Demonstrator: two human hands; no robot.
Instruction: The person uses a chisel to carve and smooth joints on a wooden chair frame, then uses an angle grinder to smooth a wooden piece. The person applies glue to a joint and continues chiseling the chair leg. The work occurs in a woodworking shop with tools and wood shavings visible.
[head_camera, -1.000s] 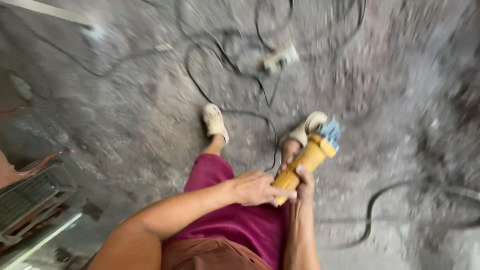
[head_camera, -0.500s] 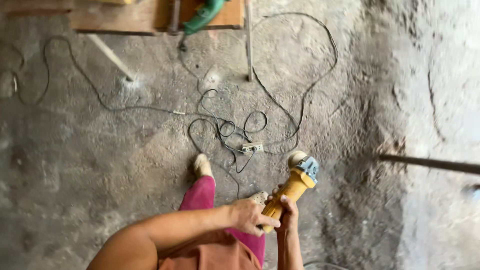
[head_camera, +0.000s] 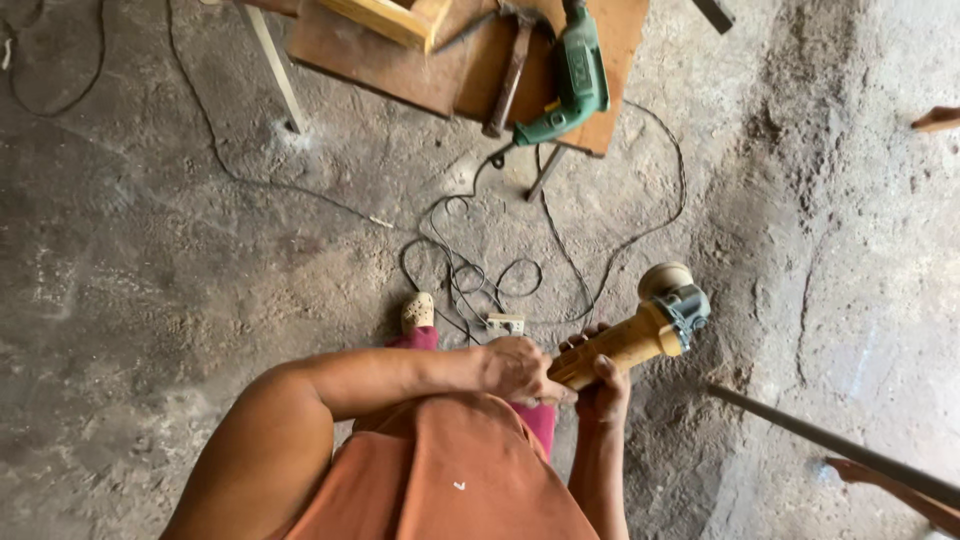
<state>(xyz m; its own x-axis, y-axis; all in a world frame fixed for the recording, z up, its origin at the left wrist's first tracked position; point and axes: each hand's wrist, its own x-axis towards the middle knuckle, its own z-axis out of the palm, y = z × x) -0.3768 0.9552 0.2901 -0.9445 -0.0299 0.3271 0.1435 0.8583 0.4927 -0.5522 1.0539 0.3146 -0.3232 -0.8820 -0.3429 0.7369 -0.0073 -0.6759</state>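
Note:
I hold a yellow angle grinder (head_camera: 640, 335) with a grey head and a round sanding pad (head_camera: 665, 278) in front of my body. My right hand (head_camera: 598, 385) grips the yellow handle from below. My left hand (head_camera: 518, 368) closes over the rear end of the handle, where the cable leaves. The tool points up and to the right, above the dusty concrete floor (head_camera: 170, 260). My foot in a pale clog (head_camera: 418, 312) stands on the floor beneath.
A wooden bench (head_camera: 400, 70) at the top carries a green power drill (head_camera: 575, 85), a hammer (head_camera: 508, 75) and a wood block (head_camera: 390, 18). Black cables (head_camera: 470, 275) and a white socket strip (head_camera: 505, 323) lie ahead. A metal rod (head_camera: 830, 450) slants at the lower right.
My view has swung forward, so the bench with the drill now fills the top. Both hands keep their hold on the grinder, which has shifted slightly right in view.

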